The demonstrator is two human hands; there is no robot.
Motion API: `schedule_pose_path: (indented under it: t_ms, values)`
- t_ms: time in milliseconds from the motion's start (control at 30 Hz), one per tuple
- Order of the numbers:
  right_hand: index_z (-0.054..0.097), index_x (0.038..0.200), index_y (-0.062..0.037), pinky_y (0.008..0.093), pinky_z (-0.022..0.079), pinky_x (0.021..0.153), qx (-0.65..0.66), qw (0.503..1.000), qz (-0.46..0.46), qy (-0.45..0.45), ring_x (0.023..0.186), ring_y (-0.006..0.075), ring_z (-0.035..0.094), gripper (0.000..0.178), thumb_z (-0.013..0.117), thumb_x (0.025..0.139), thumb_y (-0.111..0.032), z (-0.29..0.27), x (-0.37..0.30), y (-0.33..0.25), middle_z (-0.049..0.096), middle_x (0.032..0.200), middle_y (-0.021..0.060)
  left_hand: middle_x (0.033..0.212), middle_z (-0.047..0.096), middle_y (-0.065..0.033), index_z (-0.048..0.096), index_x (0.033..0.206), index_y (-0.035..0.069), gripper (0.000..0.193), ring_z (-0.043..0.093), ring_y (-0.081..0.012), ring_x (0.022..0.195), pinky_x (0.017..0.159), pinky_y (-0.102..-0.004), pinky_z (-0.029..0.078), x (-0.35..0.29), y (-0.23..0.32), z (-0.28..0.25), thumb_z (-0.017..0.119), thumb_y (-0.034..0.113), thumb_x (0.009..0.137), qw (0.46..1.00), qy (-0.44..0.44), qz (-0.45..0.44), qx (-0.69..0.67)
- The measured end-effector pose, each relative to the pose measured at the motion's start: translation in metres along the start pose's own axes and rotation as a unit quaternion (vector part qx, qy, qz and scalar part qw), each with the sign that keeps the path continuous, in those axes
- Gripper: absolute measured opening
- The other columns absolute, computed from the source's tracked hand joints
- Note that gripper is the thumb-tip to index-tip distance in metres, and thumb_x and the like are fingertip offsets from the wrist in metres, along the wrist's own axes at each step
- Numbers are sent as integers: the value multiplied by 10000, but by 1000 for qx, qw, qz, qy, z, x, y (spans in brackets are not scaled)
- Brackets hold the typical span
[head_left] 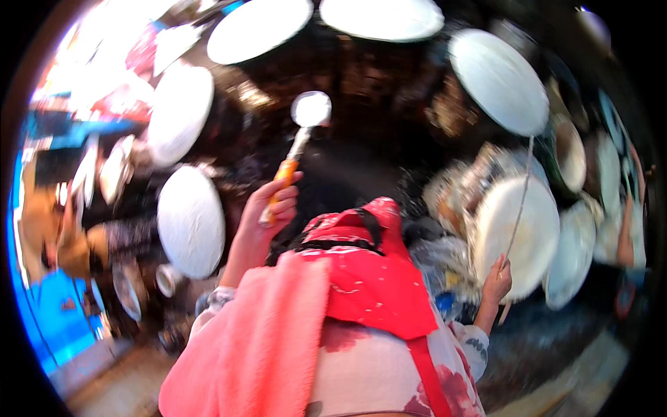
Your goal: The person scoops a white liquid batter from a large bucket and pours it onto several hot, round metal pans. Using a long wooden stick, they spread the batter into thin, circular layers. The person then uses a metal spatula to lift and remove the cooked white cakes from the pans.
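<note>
My left hand point(281, 198) is closed round the orange-and-white handle of a ladle point(300, 142). Its round head looks bright white and is held up over a dark area in front of me; blur hides whether anything is in it. On the right, my right hand point(496, 281) grips a long thin stick point(521, 208), which points up and away from me. The stick crosses in front of a large off-white disc point(511, 243) and reaches the lower edge of a white disc point(498, 80) farther off.
More white discs stand round the dark middle: one far left point(260, 31), one far centre point(382, 17) and two at left. Clear plastic wrap point(445, 257) is bunched beside the off-white disc. Several bowls and round vessels point(568, 153) crowd the right edge.
</note>
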State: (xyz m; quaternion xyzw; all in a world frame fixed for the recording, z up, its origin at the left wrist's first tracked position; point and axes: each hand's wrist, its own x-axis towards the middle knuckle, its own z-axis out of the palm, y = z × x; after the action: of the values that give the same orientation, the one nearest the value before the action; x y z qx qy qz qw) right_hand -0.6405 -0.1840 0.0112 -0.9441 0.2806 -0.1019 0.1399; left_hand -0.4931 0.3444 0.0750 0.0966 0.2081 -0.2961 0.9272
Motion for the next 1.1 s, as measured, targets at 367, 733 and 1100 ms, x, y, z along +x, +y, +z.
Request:
schedule_pose_path:
  t_ms: [367, 733, 1100]
  values:
    - [581, 796, -49, 499, 437, 646, 0, 822, -392, -413, 745, 422, 592, 357, 491, 899, -378, 157, 51, -265, 608, 736, 223, 749, 433, -24, 395, 1239, 0, 355, 405, -64, 511, 429, -193, 372, -112, -64, -49, 488, 136, 925, 955, -14, 265, -136]
    - [629, 953, -36, 340, 418, 547, 133, 668, -528, -508, 555, 201, 555, 255, 521, 912, -264, 234, 33, -334, 555, 609, 125, 638, 393, -4, 377, 1228, -41, 358, 404, -70, 401, 371, -226, 374, -151, -146, -101, 380, 227, 992, 741, -114, 620, -231]
    - [643, 969, -7, 264, 406, 563, 175, 634, -471, -588, 617, 63, 488, 234, 561, 906, -217, 259, -15, -328, 540, 624, 25, 657, 410, 18, 440, 1141, 62, 265, 424, -52, 453, 379, -208, 368, -193, -154, -134, 493, 229, 941, 733, 329, 590, -80]
